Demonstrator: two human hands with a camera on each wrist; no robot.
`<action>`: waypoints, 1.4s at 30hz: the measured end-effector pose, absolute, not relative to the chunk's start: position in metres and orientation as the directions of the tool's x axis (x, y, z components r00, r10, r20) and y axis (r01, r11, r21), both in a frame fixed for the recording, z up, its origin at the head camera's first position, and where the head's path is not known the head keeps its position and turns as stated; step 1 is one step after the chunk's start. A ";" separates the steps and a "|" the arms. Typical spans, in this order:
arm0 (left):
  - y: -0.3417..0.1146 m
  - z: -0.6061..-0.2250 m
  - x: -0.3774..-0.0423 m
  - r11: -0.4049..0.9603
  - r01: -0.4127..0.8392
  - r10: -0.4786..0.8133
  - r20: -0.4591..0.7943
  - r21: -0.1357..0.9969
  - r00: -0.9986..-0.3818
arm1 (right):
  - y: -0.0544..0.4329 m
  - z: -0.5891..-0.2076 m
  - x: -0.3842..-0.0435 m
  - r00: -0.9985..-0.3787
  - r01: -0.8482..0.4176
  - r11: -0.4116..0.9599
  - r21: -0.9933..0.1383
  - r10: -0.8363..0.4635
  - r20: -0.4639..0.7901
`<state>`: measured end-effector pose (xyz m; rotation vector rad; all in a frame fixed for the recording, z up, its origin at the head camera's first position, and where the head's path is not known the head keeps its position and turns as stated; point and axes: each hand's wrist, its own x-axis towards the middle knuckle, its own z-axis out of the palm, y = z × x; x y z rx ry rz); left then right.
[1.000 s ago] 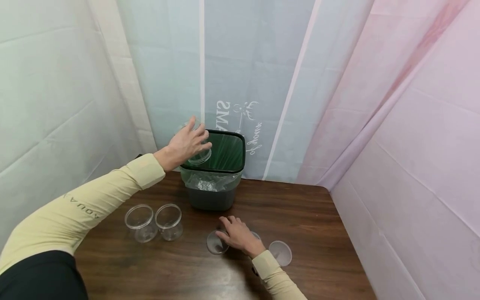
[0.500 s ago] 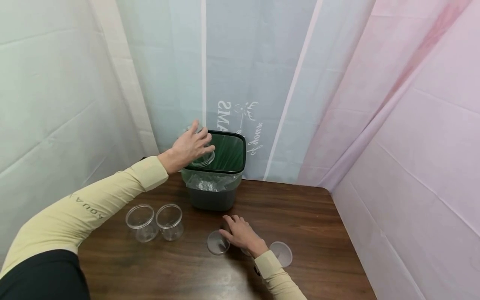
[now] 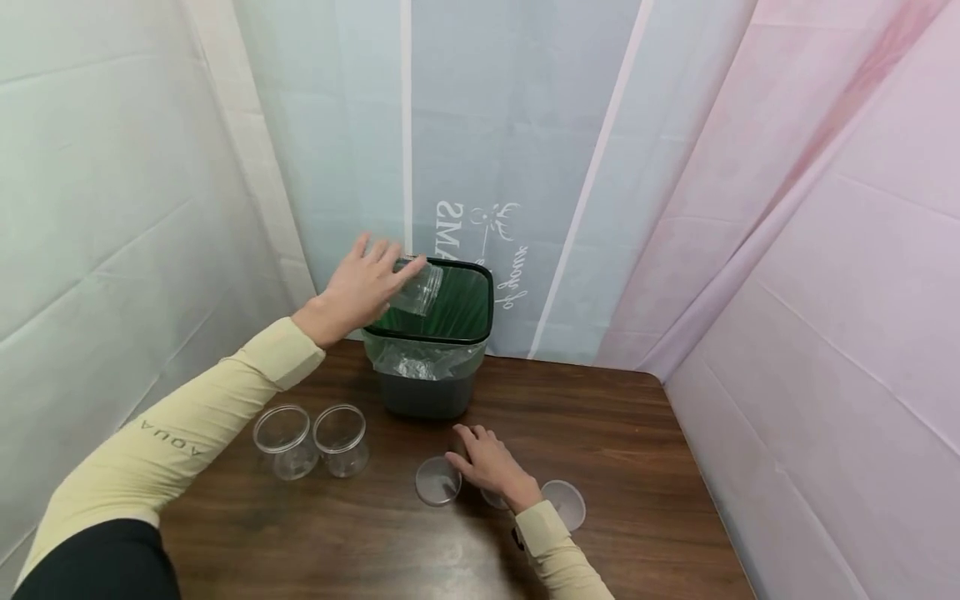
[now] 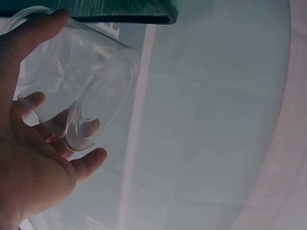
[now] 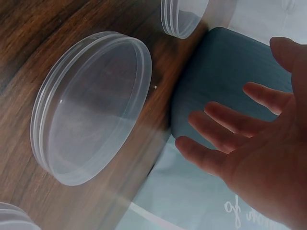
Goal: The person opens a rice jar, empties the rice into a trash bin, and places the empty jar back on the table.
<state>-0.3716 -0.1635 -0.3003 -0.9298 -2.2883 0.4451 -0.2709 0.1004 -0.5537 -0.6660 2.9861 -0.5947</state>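
My left hand (image 3: 360,287) grips a clear plastic jar (image 3: 418,293) over the left side of the bin's opening. The jar lies tipped on its side, mouth toward the bin. In the left wrist view, thumb and fingers wrap round the jar (image 4: 96,72), and it looks bare inside. My right hand (image 3: 491,467) hovers low over the table with relaxed fingers, holding nothing. Near it are round translucent lids: one (image 3: 438,481) at its left, one (image 3: 564,505) by the wrist, and one (image 3: 495,498) partly hidden beneath. A lid (image 5: 91,110) shows large in the right wrist view.
The dark bin (image 3: 423,396) with a green interior and a clear liner (image 3: 427,363) stands at the table's back edge. Two open clear jars, a left one (image 3: 294,460) and a right one (image 3: 347,457), stand together on the wooden table (image 3: 622,450). Fabric curtains (image 3: 525,167) enclose it.
My left hand has rolled the jar from mouth-downward to lying sideways, mouth turned to the right. My right hand has drifted slightly away to the right of the left lid.
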 end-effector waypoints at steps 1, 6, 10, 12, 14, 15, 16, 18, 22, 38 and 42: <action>-0.166 -0.299 -0.371 0.727 0.523 0.686 0.439 -0.445 -0.580 | 0.101 -0.554 -0.271 -0.909 -0.402 0.835 -0.375 -0.412 0.056; -0.183 -0.298 -0.365 0.845 0.528 0.490 0.510 -0.079 -0.707 | 0.107 -0.550 -0.269 -0.919 -0.374 0.829 -0.416 -0.391 0.048; -0.195 -0.307 -0.358 0.848 0.516 0.380 0.536 0.124 -0.754 | 0.111 -0.547 -0.268 -0.924 -0.361 0.818 -0.448 -0.379 0.053; -0.199 -0.312 -0.355 0.828 0.525 0.352 0.547 0.197 -0.760 | 0.113 -0.545 -0.267 -0.927 -0.355 0.816 -0.455 -0.371 0.058; -0.203 -0.318 -0.350 0.801 0.535 0.322 0.560 0.269 -0.763 | 0.113 -0.544 -0.268 -0.926 -0.359 0.809 -0.465 -0.370 0.071; -0.204 -0.321 -0.347 0.785 0.537 0.305 0.563 0.307 -0.768 | 0.114 -0.544 -0.268 -0.928 -0.355 0.805 -0.475 -0.367 0.071; -0.205 -0.325 -0.343 0.771 0.537 0.289 0.563 0.344 -0.775 | 0.114 -0.544 -0.268 -0.928 -0.355 0.803 -0.479 -0.366 0.075; -0.206 -0.332 -0.336 0.744 0.529 0.256 0.559 0.407 -0.789 | 0.114 -0.544 -0.268 -0.928 -0.357 0.802 -0.480 -0.364 0.081; -0.205 -0.345 -0.323 0.693 0.532 0.219 0.560 0.486 -0.799 | 0.117 -0.543 -0.269 -0.933 -0.349 0.804 -0.482 -0.349 0.093; -0.192 -0.417 -0.284 0.688 0.546 0.092 0.689 0.478 -0.719 | 0.125 -0.537 -0.278 -0.937 -0.346 0.787 -0.511 -0.318 0.144; -0.186 -0.433 -0.272 0.669 0.542 0.088 0.670 0.509 -0.737 | 0.124 -0.537 -0.278 -0.942 -0.334 0.785 -0.521 -0.303 0.147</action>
